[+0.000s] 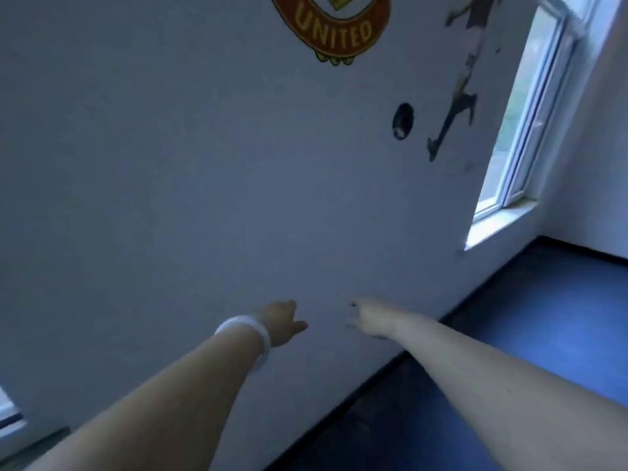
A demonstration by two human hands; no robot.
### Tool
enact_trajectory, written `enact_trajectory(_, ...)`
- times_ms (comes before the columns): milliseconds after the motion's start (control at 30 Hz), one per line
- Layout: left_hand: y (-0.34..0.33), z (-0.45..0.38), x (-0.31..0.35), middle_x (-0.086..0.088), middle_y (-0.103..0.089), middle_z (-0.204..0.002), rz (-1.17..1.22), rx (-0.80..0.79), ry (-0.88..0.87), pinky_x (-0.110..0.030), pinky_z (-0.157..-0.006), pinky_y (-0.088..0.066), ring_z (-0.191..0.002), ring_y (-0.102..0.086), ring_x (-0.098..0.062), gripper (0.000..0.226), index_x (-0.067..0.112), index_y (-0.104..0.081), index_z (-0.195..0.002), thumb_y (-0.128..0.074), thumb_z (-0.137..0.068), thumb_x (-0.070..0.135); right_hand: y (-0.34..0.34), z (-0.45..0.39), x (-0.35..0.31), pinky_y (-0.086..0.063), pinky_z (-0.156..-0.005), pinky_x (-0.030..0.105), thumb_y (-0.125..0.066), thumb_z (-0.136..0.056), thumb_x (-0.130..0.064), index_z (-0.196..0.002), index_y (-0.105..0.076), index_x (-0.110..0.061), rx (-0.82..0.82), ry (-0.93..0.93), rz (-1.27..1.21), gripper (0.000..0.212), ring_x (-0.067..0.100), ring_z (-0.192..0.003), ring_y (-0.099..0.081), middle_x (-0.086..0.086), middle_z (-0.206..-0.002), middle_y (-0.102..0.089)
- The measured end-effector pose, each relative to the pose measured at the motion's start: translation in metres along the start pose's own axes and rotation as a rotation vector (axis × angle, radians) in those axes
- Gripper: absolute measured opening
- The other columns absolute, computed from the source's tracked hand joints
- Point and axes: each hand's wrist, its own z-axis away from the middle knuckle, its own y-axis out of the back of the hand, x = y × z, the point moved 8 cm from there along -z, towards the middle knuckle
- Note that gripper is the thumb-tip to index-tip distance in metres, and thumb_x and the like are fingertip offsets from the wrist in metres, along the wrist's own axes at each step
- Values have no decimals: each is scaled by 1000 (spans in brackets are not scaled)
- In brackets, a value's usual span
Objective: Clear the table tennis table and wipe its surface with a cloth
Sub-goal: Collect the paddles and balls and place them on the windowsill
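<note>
The view is tilted and blurred, and no cloth shows. Both of my bare arms reach forward toward a pale wall (204, 164). My left hand (283, 321), with a white bangle (248, 338) on its wrist, is seen from the back, its fingers curled in and its thumb sticking out. Nothing is visible in it. My right hand (368, 317) is close to the wall with its dark-nailed fingers spread and nothing held. A blue surface (543, 317) with a dark border lies at the lower right along the foot of the wall. I cannot tell whether it is the table or the floor.
A red and yellow crest sticker (334, 32) reading UNITED is high on the wall. A dark ball sticker (402, 121) and a player figure sticker (455, 107) are to its right. A white-framed window (530, 130) sits at the right, and another frame edge (10, 419) at the lower left.
</note>
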Motion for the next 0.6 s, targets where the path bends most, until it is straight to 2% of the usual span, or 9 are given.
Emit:
enact_trajectory(133, -35, -40, 84, -12, -44, -145, 38, -83, -81, -38, -104, -38, -130, -46, -29, 59, 9, -34, -145, -43, -100, 47, -4, 15, 93, -38, -100, 26, -50, -101, -29, -139, -48, -8, 23, -95, -64, 44, 26, -127, -48, 10, -141, -49)
enact_trajectory(233, -60, -70, 154, -12, -44, -145, 49, -106, -152, -36, -103, -38, -129, -46, -29, 58, 9, -35, -144, -47, -99, 45, -4, 24, 167, -36, -105, 25, -53, -99, -25, -138, -51, -8, 44, -141, -104, 43, 24, -128, -48, 9, -143, -50)
enact_trajectory(333, -83, -98, 222, -12, -43, -147, 23, -115, -216, -34, -103, -36, -132, -44, -28, 61, 9, -35, -144, -50, -98, 45, 1, 49, 245, -34, -94, 19, -58, -97, -27, -137, -51, -9, 90, -252, -177, 45, 23, -126, -50, 9, -139, -53)
enact_trajectory(400, -98, -111, 269, -11, -42, -148, -7, -138, -277, -35, -105, -36, -132, -44, -29, 62, 10, -35, -145, -51, -97, 46, 0, 74, 300, -41, -92, 23, -61, -94, -33, -136, -50, -9, 113, -384, -208, 50, 25, -122, -53, 10, -137, -54)
enact_trajectory(467, -110, -122, 318, -11, -42, -148, -14, -147, -347, -36, -106, -35, -132, -44, -29, 62, 10, -35, -145, -54, -96, 44, -1, 100, 352, -46, -96, 29, -62, -93, -36, -135, -49, -7, 144, -502, -266, 53, 26, -119, -55, 12, -133, -55)
enact_trajectory(600, -133, -134, 421, -14, -48, -138, -95, -206, -517, -37, -100, -41, -124, -49, -30, 54, 5, -42, -135, -54, -97, 42, -4, 166, 436, -43, -99, 29, -64, -92, -38, -138, -48, -9, 214, -703, -355, 57, 25, -122, -53, 11, -133, -56)
